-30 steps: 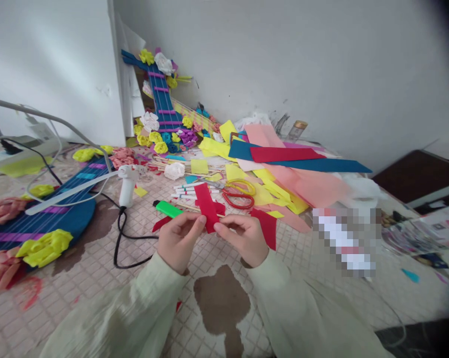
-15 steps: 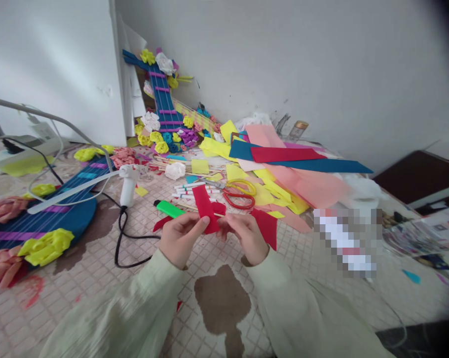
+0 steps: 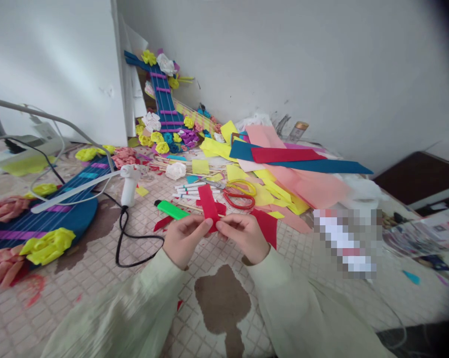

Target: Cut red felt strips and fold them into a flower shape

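A red paper strip stands up between my hands, held at its lower end. My left hand pinches it with the thumb in front. From the other side, the thumb and fingers of my right hand close on the strip's lower right edge. A thin wooden stick seems to pass behind the strip, mostly hidden. Past my left fingers lies a green utility knife. Red paper pieces rest behind my right hand, and scissors with red and yellow handles lie beyond.
A white glue gun with a black cord stands left. Blue paper guitars with crepe flowers lie left and lean at the back. Coloured crepe sheets pile up at back right. Several markers lie ahead.
My right hand has shifted left, and its thumb now meets the red strip close to my left thumb. The strip has moved slightly right and stands more upright.
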